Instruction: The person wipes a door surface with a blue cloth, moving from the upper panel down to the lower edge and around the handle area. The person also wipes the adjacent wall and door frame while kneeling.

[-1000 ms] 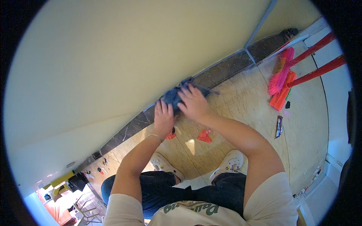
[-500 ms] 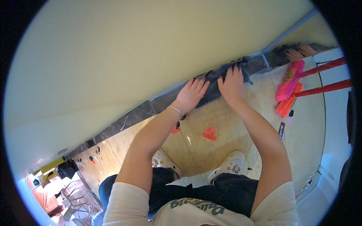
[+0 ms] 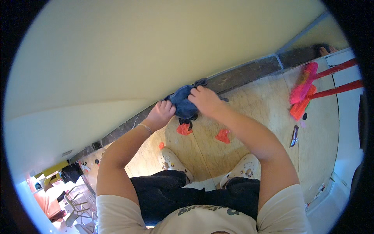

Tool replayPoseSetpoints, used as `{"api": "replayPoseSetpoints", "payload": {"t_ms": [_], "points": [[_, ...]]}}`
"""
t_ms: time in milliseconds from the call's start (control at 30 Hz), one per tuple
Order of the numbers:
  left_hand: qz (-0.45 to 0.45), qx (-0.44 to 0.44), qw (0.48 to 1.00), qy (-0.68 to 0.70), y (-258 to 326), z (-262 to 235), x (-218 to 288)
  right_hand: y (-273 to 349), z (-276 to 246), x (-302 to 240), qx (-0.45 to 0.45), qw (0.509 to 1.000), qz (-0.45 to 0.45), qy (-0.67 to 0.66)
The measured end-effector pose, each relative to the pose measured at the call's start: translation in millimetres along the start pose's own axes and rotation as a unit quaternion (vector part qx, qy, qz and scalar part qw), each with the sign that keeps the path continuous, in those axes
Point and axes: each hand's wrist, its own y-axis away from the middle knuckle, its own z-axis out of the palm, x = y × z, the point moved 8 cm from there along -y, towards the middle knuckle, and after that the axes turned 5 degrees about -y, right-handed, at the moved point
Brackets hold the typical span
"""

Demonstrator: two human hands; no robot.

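A dark blue cloth (image 3: 182,102), bunched and creased, lies against the dark baseboard (image 3: 241,76) at the foot of the pale wall. At its left end my left hand (image 3: 160,114) grips it with curled fingers. My right hand (image 3: 203,100) has its fingers bent into the cloth's upper right side. Loose ends of the cloth stick out past both sides of the right hand. Just below the cloth, a black scrap and a crumpled orange-red piece (image 3: 184,129) lie on the floor.
Another orange-red scrap (image 3: 223,136) lies near my right shoe (image 3: 245,169). On the right are a pink broom (image 3: 304,84) and an orange one (image 3: 300,107), both with red handles, and a wrapper (image 3: 293,135). Chairs (image 3: 76,202) stand far left.
Both hands have moved left along the baseboard, taking the cloth with them. It was spread flat under outstretched fingers; now it is bunched and gripped.
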Motion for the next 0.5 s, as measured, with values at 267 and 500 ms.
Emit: {"api": "replayPoseSetpoints", "payload": {"t_ms": [267,500], "points": [[-0.031,0.138,0.987,-0.070,-71.9,-38.5,28.4,42.4,-62.1,89.1,0.054,0.982,0.173,0.054],[-0.027,0.052,0.985,-0.161,-75.0,-39.1,24.2,65.0,-42.3,83.4,0.218,0.941,0.254,-0.053]]}}
